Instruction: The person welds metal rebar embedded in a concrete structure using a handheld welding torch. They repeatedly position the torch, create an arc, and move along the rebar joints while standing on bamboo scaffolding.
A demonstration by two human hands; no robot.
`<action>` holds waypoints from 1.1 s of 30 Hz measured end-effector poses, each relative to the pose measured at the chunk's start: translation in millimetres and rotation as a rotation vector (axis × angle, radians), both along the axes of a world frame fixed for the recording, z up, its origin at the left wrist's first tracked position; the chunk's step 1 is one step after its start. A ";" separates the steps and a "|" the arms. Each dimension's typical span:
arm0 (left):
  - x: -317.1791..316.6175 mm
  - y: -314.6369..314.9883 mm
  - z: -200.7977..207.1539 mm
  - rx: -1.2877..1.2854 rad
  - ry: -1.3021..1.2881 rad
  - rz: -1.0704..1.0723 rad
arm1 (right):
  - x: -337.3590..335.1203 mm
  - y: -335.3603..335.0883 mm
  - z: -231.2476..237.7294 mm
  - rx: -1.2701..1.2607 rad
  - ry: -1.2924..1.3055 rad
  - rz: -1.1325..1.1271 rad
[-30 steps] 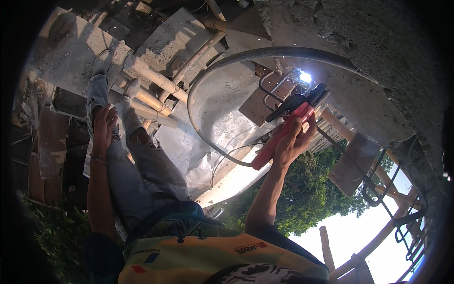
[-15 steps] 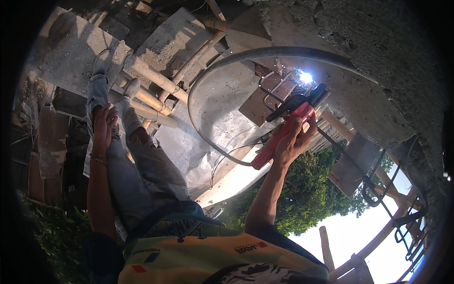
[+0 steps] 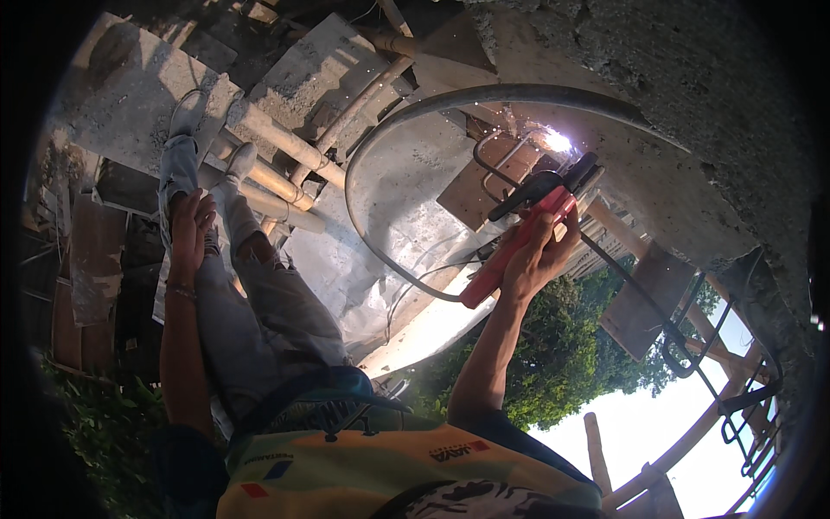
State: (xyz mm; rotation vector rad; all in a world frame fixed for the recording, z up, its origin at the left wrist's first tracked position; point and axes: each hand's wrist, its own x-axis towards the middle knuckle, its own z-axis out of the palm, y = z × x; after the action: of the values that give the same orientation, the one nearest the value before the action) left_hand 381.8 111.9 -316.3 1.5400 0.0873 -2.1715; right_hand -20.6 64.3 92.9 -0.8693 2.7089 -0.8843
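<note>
My right hand (image 3: 538, 259) is closed around the red body of a welding electrode holder (image 3: 494, 270) with black jaws. Just beyond the jaws glows a bright welding arc (image 3: 556, 140), throwing sparks beside bent steel bars (image 3: 486, 160). The glare hides the exact contact point. A thick grey cable (image 3: 356, 212) leaves the holder's lower end and loops up and across to the concrete. On the left, my left hand (image 3: 190, 229) rests by my lower leg, fingers stretched out and holding nothing visible.
Rough concrete (image 3: 692, 95) overhangs the upper right. Bamboo poles (image 3: 290, 147) and dusty boards (image 3: 130, 95) lie under my feet. A brown board (image 3: 462, 195) sits behind the bars. More bent steel bars (image 3: 679, 346) hang at right, with green foliage (image 3: 553, 346) below.
The arc looks smaller and more violet, and its glow has shifted slightly left. My right hand and the electrode holder have barely moved; my left hand stays put.
</note>
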 end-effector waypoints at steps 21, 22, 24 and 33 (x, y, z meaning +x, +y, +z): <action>3.9 5.3 -11.9 -0.008 -0.009 -0.033 | -1.8 6.5 1.3 -0.025 0.013 0.011; 3.9 5.2 -11.8 -0.022 0.007 -0.030 | -1.4 6.1 0.8 -0.037 0.012 0.015; 3.8 5.0 -11.8 -0.007 -0.006 -0.031 | -1.2 4.7 -0.3 -0.059 0.009 0.018; 3.7 4.3 -9.5 -0.007 0.003 -0.011 | -3.0 4.3 -2.7 -0.041 0.006 0.012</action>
State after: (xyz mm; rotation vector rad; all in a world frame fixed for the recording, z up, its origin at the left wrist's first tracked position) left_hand 385.5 116.2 -325.8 1.5372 0.0724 -2.1807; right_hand -23.6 68.6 90.2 -0.8965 2.6966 -0.9395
